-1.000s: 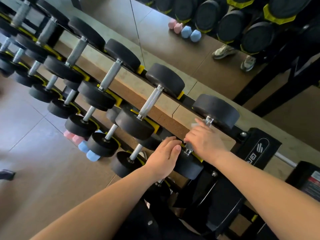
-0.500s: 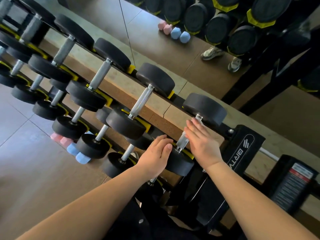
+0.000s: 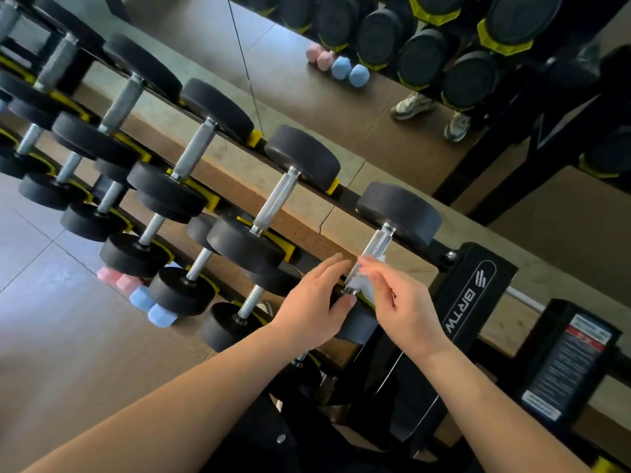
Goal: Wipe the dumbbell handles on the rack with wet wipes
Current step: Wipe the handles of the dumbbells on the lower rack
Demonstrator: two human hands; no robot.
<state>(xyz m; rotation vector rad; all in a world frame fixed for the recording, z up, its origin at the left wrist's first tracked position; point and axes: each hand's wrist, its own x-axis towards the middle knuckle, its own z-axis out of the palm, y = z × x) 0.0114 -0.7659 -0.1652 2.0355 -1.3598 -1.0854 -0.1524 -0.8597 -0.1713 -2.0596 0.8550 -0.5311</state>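
Gym mirror [image 3: 341, 107] behind the rack [image 3: 478, 291]. At its right end, a wet wipe [image 3: 368, 285] sits low on the last dumbbell's handle [image 3: 375, 244], looks pinched by the right hand [image 3: 406, 308] (blurry). Left hand [image 3: 314, 302] rests flat-fingered on the near weight head [image 3: 355, 325].

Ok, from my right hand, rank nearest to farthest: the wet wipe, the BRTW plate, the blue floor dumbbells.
1. wet wipe, pinched in the right hand.
2. BRTW plate, just to its right.
3. blue floor dumbbells, far left.
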